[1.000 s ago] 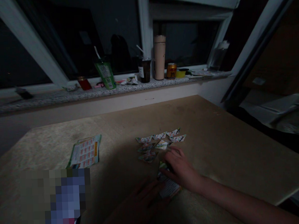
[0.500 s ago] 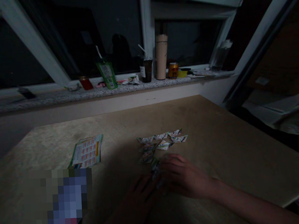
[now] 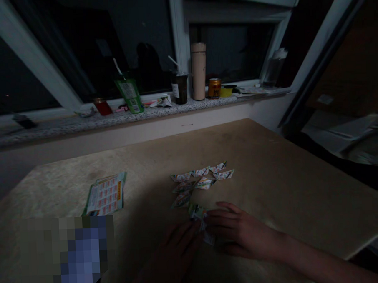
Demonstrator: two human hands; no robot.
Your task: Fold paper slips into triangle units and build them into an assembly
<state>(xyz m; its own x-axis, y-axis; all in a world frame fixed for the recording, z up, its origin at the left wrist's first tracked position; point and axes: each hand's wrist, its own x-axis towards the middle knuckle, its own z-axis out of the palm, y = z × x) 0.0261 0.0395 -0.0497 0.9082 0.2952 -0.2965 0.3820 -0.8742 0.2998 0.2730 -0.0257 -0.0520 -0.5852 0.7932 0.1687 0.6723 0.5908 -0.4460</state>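
Observation:
A printed sheet of paper (image 3: 198,213), green and white, lies flat on the table between my two hands. My right hand (image 3: 232,225) rests over its right side, fingers stretched out and slightly apart, partly covering it. From the lower left my left hand (image 3: 182,242) reaches in, in deep shadow; its extended fingers lie flat at the paper's left edge. Just beyond stand several small folded paper boats of the same printed paper, among them a front left boat (image 3: 181,199) and a middle boat (image 3: 204,183).
A stack of printed leaflets (image 3: 105,195) lies on the table (image 3: 271,171) at left, near a blurred-out blue object (image 3: 83,254). The windowsill behind holds a green cup (image 3: 129,94), a dark drink cup (image 3: 180,89), a tall bottle (image 3: 199,72) and an orange can (image 3: 214,88).
My right hand has shifted slightly right and its fingers have spread, showing more of the paper. My left hand stays beside the paper. The whole view has moved a little.

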